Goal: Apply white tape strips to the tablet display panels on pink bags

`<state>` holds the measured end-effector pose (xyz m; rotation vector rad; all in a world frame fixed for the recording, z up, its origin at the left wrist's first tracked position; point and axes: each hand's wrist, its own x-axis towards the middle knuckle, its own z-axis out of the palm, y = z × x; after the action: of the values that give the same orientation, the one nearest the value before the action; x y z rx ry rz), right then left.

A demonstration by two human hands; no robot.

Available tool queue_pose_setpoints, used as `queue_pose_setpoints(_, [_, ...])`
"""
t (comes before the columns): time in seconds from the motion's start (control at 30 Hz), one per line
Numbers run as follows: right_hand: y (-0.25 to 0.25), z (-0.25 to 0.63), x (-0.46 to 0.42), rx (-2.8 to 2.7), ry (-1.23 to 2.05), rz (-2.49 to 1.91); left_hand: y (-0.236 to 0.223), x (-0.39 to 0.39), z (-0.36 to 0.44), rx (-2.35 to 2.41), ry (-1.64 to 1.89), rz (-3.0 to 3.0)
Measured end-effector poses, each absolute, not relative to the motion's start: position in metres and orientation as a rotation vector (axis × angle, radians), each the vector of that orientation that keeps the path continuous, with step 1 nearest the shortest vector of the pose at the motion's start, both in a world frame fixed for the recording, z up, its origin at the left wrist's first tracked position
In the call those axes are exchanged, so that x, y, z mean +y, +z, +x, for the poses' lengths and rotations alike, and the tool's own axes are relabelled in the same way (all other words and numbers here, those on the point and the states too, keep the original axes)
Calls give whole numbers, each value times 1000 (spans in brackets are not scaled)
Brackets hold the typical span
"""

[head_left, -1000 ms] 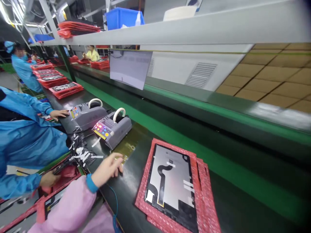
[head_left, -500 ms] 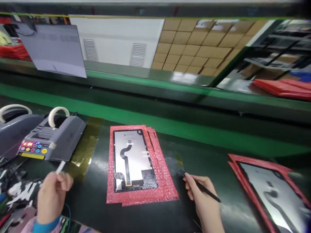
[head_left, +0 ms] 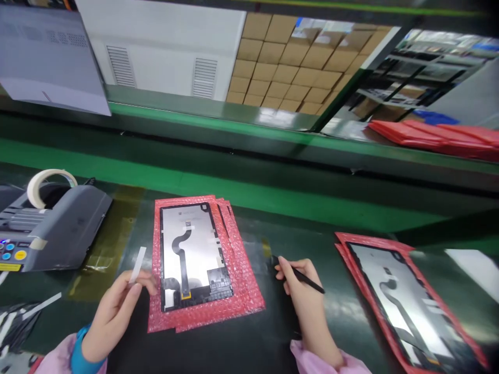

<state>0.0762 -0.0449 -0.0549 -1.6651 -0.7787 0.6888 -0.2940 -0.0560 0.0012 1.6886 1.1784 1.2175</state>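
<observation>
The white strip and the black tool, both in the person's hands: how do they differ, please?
The strip is white; the tool is black.
The strip looks flat; the tool looks thicker.
The strip is in the left hand, the tool in the right hand.
The strip stands steeper in the picture than the tool.
Both are long and narrow.

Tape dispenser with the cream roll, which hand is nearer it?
Left. The left hand, pinching a white strip, is right of the tape dispenser and closer to the camera; the right hand is farther right, past a display panel.
</observation>
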Motion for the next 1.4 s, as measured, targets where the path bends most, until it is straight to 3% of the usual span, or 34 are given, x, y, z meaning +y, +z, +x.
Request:
queue_pose_setpoints(0.57, [-49,76,-45,-750,704,-1718,-30,-54,-292,1373,1239,1561])
queue_pose_setpoints(1.03, [-45,66,-49,-677,689,-1656,-28,-59,-274,1170,1201,1417])
queue_pose_setpoints(1.27, [-45,37,-89,-1299,187,-1889,-31,-65,-269,1178,1166,1612])
queue_pose_setpoints(1.4, [-24,-4,-100,-1263,442,-1670,-22,-70,-274,1263,1119,1878])
